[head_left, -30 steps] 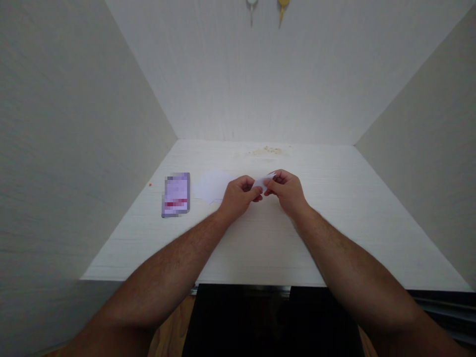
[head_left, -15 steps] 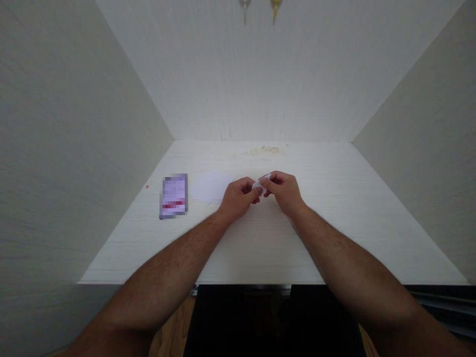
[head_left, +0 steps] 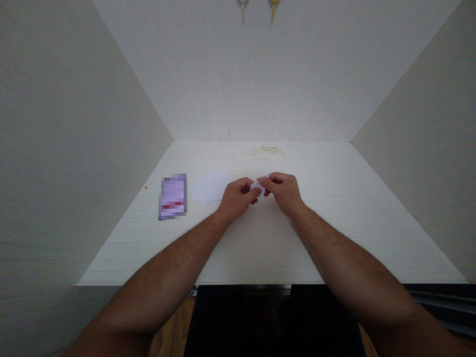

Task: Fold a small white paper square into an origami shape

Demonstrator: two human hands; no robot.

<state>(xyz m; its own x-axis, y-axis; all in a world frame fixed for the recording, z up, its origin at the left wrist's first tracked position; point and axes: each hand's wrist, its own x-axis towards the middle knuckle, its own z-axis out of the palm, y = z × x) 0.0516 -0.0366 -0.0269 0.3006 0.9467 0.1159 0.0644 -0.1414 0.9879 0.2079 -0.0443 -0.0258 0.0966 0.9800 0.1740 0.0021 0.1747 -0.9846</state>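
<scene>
**Left hand (head_left: 238, 197) and right hand (head_left: 285, 192) pinch a small white paper (head_left: 262, 190)**

Nearest, below the hands, a dark surface (head_left: 223, 322) shows beyond the front edge of the white desk (head_left: 353, 223). Both forearms reach in over that edge. The hands are close together, just above the desk, each clamped between thumb and fingers on the small white paper, which spans the gap between them; its layers are too small to count. Just left of the left hand, partly hidden behind it, white sheets (head_left: 211, 187) lie spread flat. Farther left lies a purple rectangular item (head_left: 173, 196), its face blurred, with an orange speck (head_left: 146, 187) beyond. Past the hands, a brownish stain (head_left: 269, 149) marks the desk near the back wall (head_left: 208, 74).
</scene>
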